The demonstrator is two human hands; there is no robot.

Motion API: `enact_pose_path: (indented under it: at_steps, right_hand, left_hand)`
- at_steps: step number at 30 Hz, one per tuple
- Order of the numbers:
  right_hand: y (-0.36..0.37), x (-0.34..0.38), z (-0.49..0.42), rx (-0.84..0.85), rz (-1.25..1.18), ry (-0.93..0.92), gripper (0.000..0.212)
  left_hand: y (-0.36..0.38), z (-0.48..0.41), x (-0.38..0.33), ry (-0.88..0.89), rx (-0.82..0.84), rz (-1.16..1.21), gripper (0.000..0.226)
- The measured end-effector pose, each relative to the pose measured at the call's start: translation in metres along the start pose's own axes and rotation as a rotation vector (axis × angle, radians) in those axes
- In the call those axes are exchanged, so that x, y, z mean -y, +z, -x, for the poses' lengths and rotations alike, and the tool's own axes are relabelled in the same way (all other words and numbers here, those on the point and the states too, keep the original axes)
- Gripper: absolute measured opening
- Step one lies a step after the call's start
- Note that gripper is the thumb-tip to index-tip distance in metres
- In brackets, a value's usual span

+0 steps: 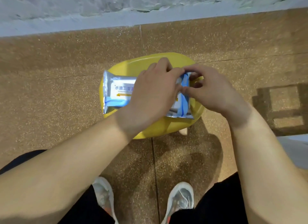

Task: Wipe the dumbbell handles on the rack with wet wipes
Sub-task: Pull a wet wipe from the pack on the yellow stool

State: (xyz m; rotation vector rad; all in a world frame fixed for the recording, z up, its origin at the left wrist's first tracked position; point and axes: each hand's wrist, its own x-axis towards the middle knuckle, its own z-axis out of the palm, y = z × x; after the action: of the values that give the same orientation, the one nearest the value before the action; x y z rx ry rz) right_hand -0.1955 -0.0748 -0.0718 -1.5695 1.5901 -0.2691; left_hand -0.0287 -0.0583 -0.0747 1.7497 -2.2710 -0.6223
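A silver and blue pack of wet wipes (116,92) lies flat on a round yellow stool (166,125). My left hand (153,92) presses down on the middle of the pack. My right hand (210,88) pinches at the pack's right part, where the blue flap (184,83) is lifted between the fingertips. Whether a wipe has come out is hidden by the fingers. No dumbbells or rack are in view.
The stool stands on a speckled brown floor (50,83) close to a grey wall base (100,22). My two feet in pale sneakers (180,200) stand just in front of the stool. A dark patterned patch lies on the floor at the right (281,107).
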Motion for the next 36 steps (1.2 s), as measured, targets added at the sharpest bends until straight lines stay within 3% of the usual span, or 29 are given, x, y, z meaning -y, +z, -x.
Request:
enact_pose_path:
  at_steps: [4, 14, 19, 25, 31, 36]
  right_hand:
    - [-0.006, -0.012, -0.012, 0.071, -0.114, 0.042, 0.058]
    - [-0.008, -0.014, -0.015, 0.1, -0.069, 0.011, 0.055]
    - [-0.006, -0.015, -0.02, 0.042, -0.189, 0.042, 0.027]
    - [0.008, -0.014, -0.024, -0.114, -0.071, 0.054, 0.02]
    - [-0.001, -0.007, -0.023, -0.136, -0.307, 0.182, 0.035]
    - [-0.01, 0.005, -0.011, 0.055, -0.56, 0.239, 0.018]
  left_hand:
    - [0.003, -0.01, 0.004, -0.028, 0.004, 0.045, 0.038]
    - [-0.002, -0.021, 0.018, -0.05, -0.002, 0.104, 0.016]
    - [-0.002, -0.023, 0.018, -0.036, -0.025, 0.139, 0.002]
    - [0.011, -0.02, 0.011, 0.072, -0.094, -0.02, 0.011]
    - [0.016, -0.022, 0.012, 0.159, -0.207, -0.023, 0.006]
    - [0.009, -0.022, 0.01, 0.195, -0.286, 0.079, 0.009]
